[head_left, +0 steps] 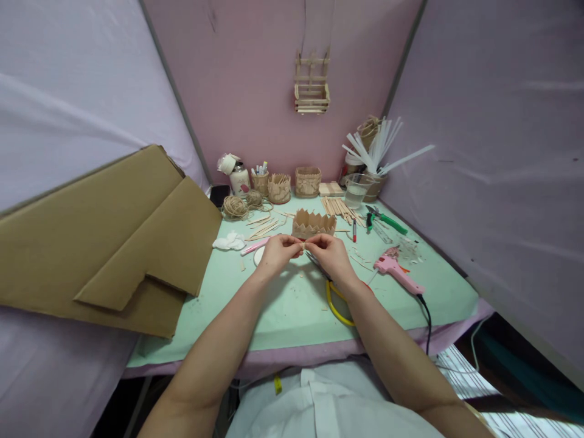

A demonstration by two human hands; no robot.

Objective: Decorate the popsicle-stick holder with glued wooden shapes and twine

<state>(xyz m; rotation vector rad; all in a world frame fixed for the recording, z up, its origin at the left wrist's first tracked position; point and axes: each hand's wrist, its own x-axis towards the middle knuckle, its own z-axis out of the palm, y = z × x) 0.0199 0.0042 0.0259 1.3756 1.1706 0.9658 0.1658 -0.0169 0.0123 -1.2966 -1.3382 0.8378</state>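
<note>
Frame centre: left hand (280, 250) and right hand (329, 255) pinch a small, pale, thin piece (303, 246); uneven pull may snap it.

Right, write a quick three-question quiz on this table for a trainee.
1. True or false: the left hand and right hand are spread wide apart.

2. Which lies on the table to the right of both hands?
A) cardboard
B) glue gun
C) wad of white tissue

3. Fill in the colour: the small wooden rack hangs against the ____ wall.

Key:
1. False; their fingers nearly meet, just in front of the zigzag-edged box.
2. B
3. pink
</note>
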